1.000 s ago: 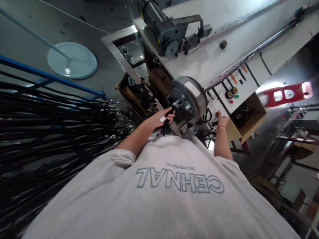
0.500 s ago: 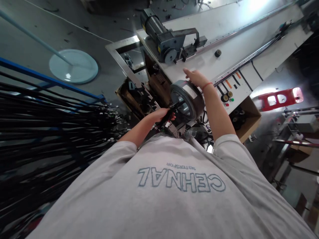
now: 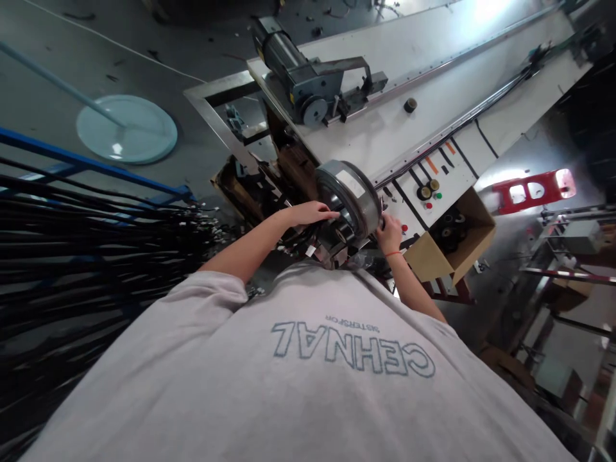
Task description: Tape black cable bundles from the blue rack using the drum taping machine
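A round grey machine drum (image 3: 356,192) with a pale label stands at the near end of the white bench. My left hand (image 3: 315,213) reaches to the drum's open left side, fingers stretched over dark cables. On the drum's right side is my right hand (image 3: 389,232), its fingers curled by the rim; whatever they hold is too small to make out. Black cables (image 3: 305,237) with a small white connector hang below my left hand.
The white bench (image 3: 433,96) runs to the upper right, carrying a motor unit (image 3: 303,77) and a black roll (image 3: 410,105). An open cardboard box (image 3: 471,247) sits at right. Black cables hang on a blue rack (image 3: 91,157) at left.
My right hand has come down from above the drum to its right side, fingers now curled. My left hand has moved up slightly to the drum's opening. The view has shifted a little.
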